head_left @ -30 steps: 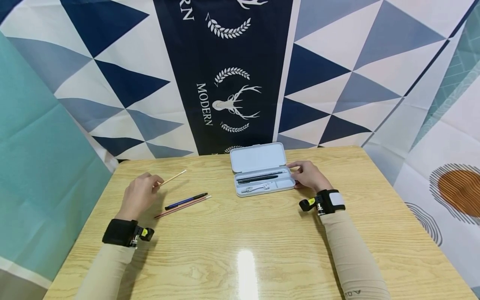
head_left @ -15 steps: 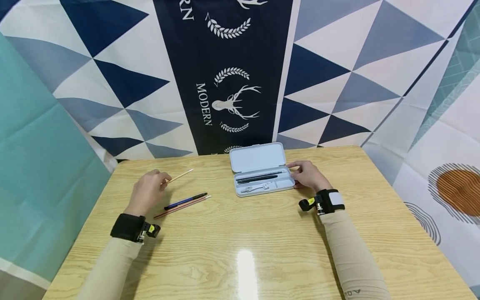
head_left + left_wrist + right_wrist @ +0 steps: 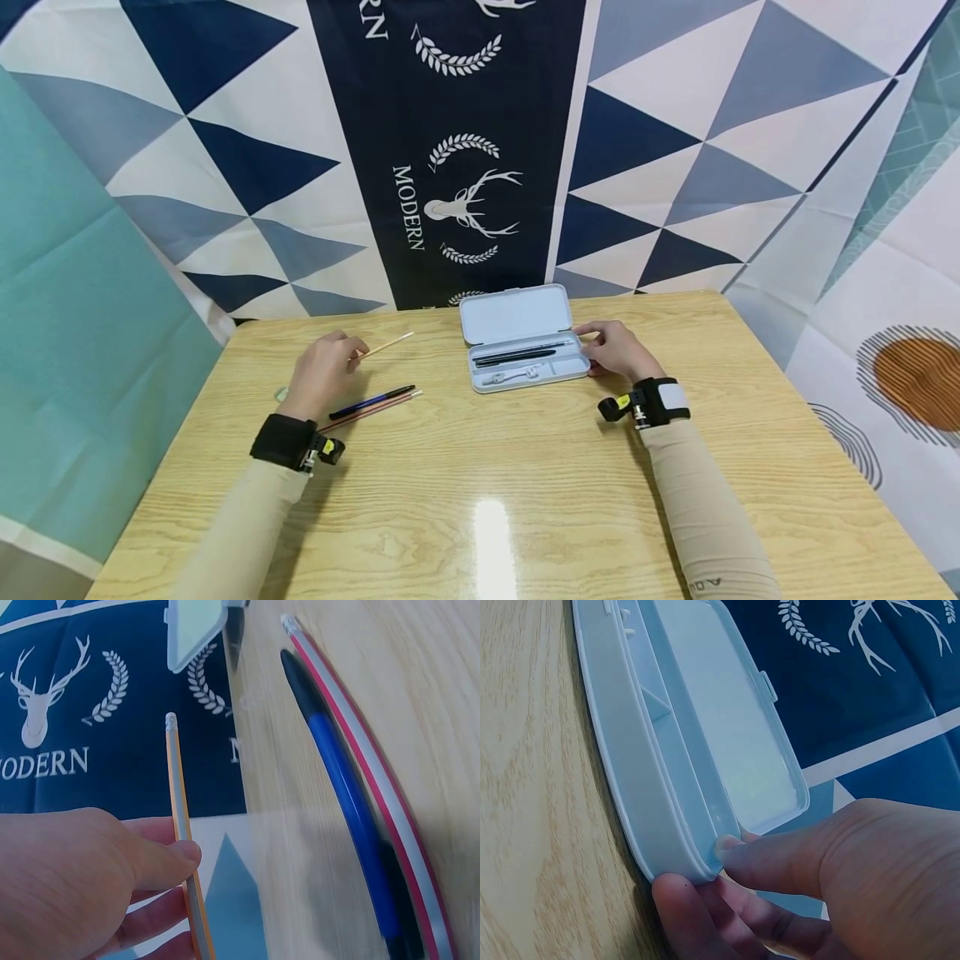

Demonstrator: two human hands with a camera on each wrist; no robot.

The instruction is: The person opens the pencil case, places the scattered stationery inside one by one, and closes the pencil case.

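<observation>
left hand [image 3: 322, 375] pinches pencil [image 3: 178, 787] (other fingers [image 3: 155, 917] seemingly curled)

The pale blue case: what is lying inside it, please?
Slim dark pen-like items and a whitish object, too small to identify, lie inside the open case. Whatever is beneath them is covered and cannot be seen.

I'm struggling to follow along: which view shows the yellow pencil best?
The left wrist view: the yellow pencil looks large there, pinched by the left fingers. The head view shows it small, partly hidden; the right wrist view misses it.
</observation>
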